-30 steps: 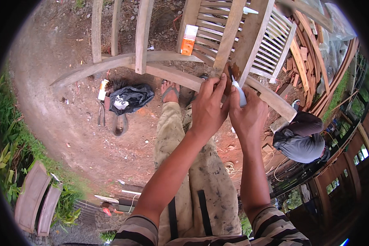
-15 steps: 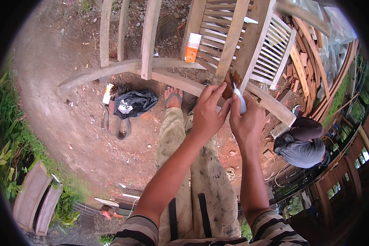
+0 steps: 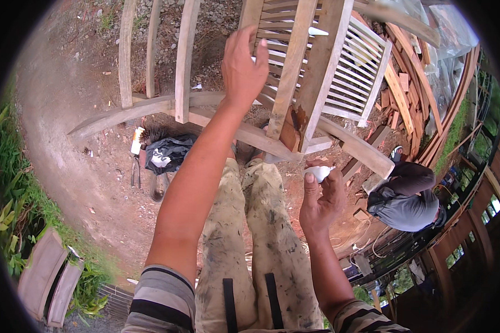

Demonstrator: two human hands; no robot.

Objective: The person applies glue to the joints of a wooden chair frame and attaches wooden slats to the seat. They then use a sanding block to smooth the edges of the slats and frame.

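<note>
Two hands work over bare reddish dirt outdoors, around a slatted wooden chair frame (image 3: 294, 83). Left of the frame, grass (image 3: 11, 188); nearer it, a black bag (image 3: 169, 152) beside a small white-and-orange box (image 3: 137, 140). Left hand (image 3: 241, 66), fingers loose and holding nothing, rests on the slats. Below the frame, right hand (image 3: 319, 202) clasps a small white tube (image 3: 318, 172). Right of the frame, a crouched person (image 3: 405, 197).

— Bright or dim?
— Bright, soft daylight from overhead; only faint shadows on the dirt ground (image 3: 83, 166).
— Any glare?
— Slight, on the white slatted panel (image 3: 353, 75).
— Sharp?
— Crisp mid-frame, softer toward the rim.
— Distortion?
— Heavy fisheye: bent wooden rails (image 3: 150, 55), black circular vignette all around.
</note>
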